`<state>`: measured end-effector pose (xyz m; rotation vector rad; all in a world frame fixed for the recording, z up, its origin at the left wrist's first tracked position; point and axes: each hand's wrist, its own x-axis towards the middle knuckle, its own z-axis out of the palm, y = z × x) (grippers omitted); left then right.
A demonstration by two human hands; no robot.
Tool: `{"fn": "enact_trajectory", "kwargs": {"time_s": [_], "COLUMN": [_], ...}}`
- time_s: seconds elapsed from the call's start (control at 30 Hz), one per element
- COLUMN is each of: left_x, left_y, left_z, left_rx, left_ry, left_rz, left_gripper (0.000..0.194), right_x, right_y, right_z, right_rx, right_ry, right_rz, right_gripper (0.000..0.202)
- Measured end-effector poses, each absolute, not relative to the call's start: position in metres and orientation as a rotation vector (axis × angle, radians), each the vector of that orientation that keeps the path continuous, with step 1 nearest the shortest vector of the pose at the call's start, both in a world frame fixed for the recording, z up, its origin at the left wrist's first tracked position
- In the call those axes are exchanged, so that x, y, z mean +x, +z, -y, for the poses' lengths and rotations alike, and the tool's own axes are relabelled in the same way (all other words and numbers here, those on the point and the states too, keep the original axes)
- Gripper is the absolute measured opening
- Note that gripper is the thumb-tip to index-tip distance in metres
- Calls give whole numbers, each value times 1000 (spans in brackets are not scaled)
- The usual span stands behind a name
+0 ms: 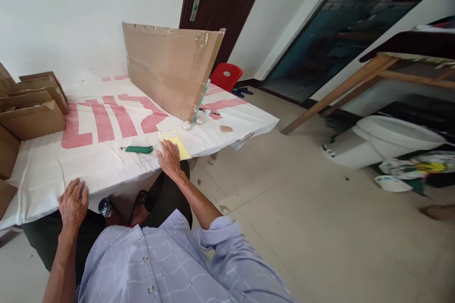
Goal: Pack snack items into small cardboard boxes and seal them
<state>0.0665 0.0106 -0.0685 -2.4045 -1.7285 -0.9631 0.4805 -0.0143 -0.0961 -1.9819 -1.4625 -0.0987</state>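
Observation:
My left hand rests flat on the front edge of the cloth-covered table, holding nothing, its fingers stretched out. Near the table's right front edge, my right hand lies with fingers extended on a yellow sheet that has small pale pieces in rows along its far end. The hand covers part of this sheet. Just left of it, a green utility knife lies on the cloth, its tip pointing left. Beyond the sheet, two small whitish lumps sit at the foot of an upright cardboard panel.
Open cardboard boxes stand at the table's left. A brown scrap lies near the right corner, and a red chair stands behind. On the floor to the right are a white bin and a wooden-legged table.

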Motion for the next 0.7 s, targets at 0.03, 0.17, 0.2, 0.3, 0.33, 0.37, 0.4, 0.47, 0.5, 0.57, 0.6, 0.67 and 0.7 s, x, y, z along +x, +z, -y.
{"fn": "enact_trajectory", "kwargs": {"time_s": [0.03, 0.17, 0.2, 0.3, 0.33, 0.37, 0.4, 0.47, 0.5, 0.57, 0.6, 0.67, 0.7], "left_x": [67, 68, 68, 69, 69, 69, 68, 66, 65, 64, 65, 66, 68], "left_y": [-69, -67, -67, -64, -64, -63, -63, -65, -66, -68, -68, -67, -65], "left_z": [-11, -13, -13, -14, -14, -13, -13, -15, -17, -25, -28, -27, -21], "left_rx": [-2404, -2394, -2393, -2391, -2390, -2389, -2390, -2402, -2411, -2424, -2421, -2416, -2413], "left_ry": [-969, -1009, -1018, -1034, -1037, -1040, -1041, -1039, -1039, -1043, -1053, -1094, -1116], "left_rz": [1720, 1711, 1713, 1714, 1710, 1705, 1698, 1680, 1672, 1665, 1668, 1679, 1686], "left_gripper": [43, 42, 41, 40, 40, 40, 40, 42, 42, 42, 42, 39, 37], "right_x": [491, 513, 514, 511, 509, 508, 507, 507, 507, 509, 510, 510, 509], "right_y": [-101, -113, -115, -117, -117, -117, -117, -115, -114, -110, -107, -103, -102], "right_z": [21, 33, 32, 26, 24, 23, 22, 20, 19, 15, 14, 16, 21], "right_rx": [-2008, -2109, -2122, -2113, -2104, -2098, -2097, -2110, -2117, -2117, -2109, -2090, -2080], "right_ry": [-94, 1, 22, 46, 49, 52, 55, 59, 57, 48, 44, 36, 30], "right_rz": [1433, 1406, 1412, 1425, 1427, 1429, 1431, 1429, 1427, 1430, 1438, 1463, 1481], "right_gripper": [50, 50, 49, 48, 48, 48, 49, 50, 50, 50, 49, 47, 45]}}
